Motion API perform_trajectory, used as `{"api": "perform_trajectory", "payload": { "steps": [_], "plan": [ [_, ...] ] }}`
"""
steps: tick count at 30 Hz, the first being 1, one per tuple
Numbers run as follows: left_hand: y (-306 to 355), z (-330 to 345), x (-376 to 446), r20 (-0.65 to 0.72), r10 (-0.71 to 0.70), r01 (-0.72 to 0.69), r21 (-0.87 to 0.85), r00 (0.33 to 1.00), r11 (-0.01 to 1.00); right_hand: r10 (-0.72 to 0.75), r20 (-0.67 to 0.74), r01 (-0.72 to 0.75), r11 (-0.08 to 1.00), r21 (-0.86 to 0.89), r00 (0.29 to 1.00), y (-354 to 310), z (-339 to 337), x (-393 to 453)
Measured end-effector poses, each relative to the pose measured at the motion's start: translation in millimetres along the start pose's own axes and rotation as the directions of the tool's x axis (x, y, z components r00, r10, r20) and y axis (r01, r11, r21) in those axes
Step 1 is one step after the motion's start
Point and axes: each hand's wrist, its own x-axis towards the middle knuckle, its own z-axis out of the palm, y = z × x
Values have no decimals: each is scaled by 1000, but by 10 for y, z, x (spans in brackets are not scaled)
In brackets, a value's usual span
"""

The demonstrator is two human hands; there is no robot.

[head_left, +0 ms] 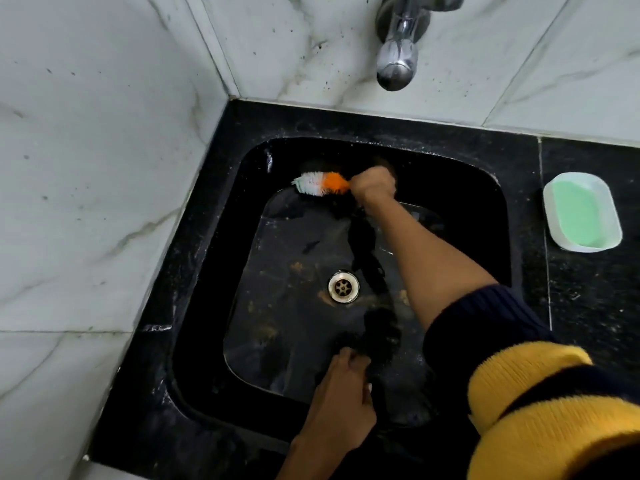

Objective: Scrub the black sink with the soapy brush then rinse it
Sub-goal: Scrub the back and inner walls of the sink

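Note:
The black sink (214,271) is set into a black stone counter, with brown stains on its floor around the metal drain (343,286). My right hand (374,184) is closed around the handle of a brush (320,184) with white and orange bristles. The bristles press against the far wall of the basin, toward its left corner. My left hand (343,396) rests on the near inner edge of the sink with its fingers curled, and nothing shows in it.
A chrome tap (396,53) sticks out of the marble wall above the sink's far side; no water runs. A white dish of green soapy liquid (581,213) stands on the counter to the right. Marble walls close the left and back.

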Motion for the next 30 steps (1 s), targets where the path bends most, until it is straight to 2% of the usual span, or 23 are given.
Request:
{"api": "perform_trajectory", "payload": {
  "steps": [2, 3, 5, 7, 8, 9, 10, 11, 12, 14, 17, 19, 22, 24, 25, 27, 29, 30],
  "plan": [
    [2, 0, 3, -1, 7, -7, -10, 1000, 1000, 100, 168, -143, 952, 271, 981, 180, -141, 24],
    [5, -4, 5, -4, 15, -15, -12, 1000, 1000, 117, 228, -208, 878, 431, 967, 308, -250, 46],
    [3, -2, 1, -5, 27, -27, -14, 1000, 1000, 155, 222, -256, 788, 561, 963, 539, -568, 16],
    [6, 4, -4, -3, 32, -32, -7, 999, 999, 188, 234, -292, 759, 582, 954, 615, -915, -26],
    [10, 7, -8, -1, 33, -33, -2, 999, 999, 185, 153, -238, 824, 515, 971, 566, -1075, -73],
    [7, 16, -12, 3, 36, -36, 4, 999, 999, 156, 64, -169, 921, 352, 986, 486, -1196, -124],
    [6, 30, -15, 7, 42, -42, 11, 999, 999, 45, -29, -44, 997, 56, 999, 389, -1292, -137],
    [8, 52, -14, 14, 45, -45, 23, 999, 999, -75, -87, 54, 974, -222, 993, 236, -1376, -179],
    [7, 67, -10, 18, 46, -46, 42, 999, 998, -189, -91, 134, 896, -423, 978, 92, -1366, -188],
    [19, 88, -13, 22, 34, -36, 73, 999, 997, -372, -54, 273, 766, -581, 927, -124, -1248, -265],
    [20, 70, -11, 31, 22, -25, 93, 999, 995, -503, 33, 382, 610, -694, 864, -367, -1027, -414],
    [10, 57, -7, 34, 14, -17, 93, 999, 995, -463, 8, 287, 536, -794, 886, -377, -1098, -377],
    [18, 49, -10, 25, 24, -26, 88, 999, 996, -334, -121, 28, 407, -913, 935, -149, -1409, -272],
    [15, 52, -10, 27, 31, -33, 78, 999, 996, -327, -115, -21, 277, -961, 938, 6, -1465, -288],
    [13, 57, -10, 25, 31, -33, 73, 999, 997, -375, -83, 21, 266, -964, 923, 28, -1426, -288],
    [14, 69, -9, 19, 30, -31, 67, 999, 997, -487, 27, 204, 314, -927, 873, -4, -1227, -290],
    [5, 62, -3, 10, 22, -23, 60, 1000, 998, -546, 106, 363, 387, -848, 831, -119, -987, -353],
    [-8, 56, 3, 0, 17, -17, 57, 1000, 998, -540, 103, 384, 440, -812, 835, -186, -881, -377]
  ]
}}
